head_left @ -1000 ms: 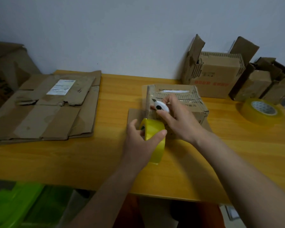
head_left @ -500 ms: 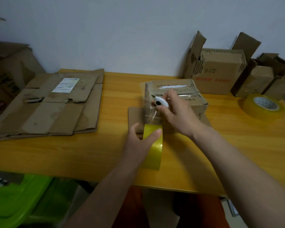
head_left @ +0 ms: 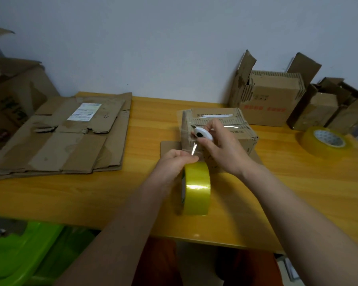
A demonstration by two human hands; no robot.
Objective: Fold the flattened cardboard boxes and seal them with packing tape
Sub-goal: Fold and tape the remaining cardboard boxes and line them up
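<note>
A small folded cardboard box (head_left: 239,129) stands at the table's middle with clear tape running over its top. My left hand (head_left: 174,164) grips a yellow tape roll (head_left: 195,188) just in front of the box, near the table's front edge. A shiny strip of tape (head_left: 193,149) stretches from the roll up to the box's near-left corner. My right hand (head_left: 221,147) holds a small white cutter (head_left: 202,135) against that strip at the box's near face. A stack of flattened cardboard boxes (head_left: 56,141) lies on the table's left side.
Two opened cardboard boxes (head_left: 271,100) (head_left: 327,108) stand at the back right against the wall. A second tape roll (head_left: 323,141) lies flat at the right. A flat cardboard sheet (head_left: 170,147) lies under the box. Green plastic bins (head_left: 23,250) sit below the table's front edge.
My left hand has pulled the tape roll down and toward me, stretching the strip from the box. My right hand keeps the cutter at the box's near-left corner.
</note>
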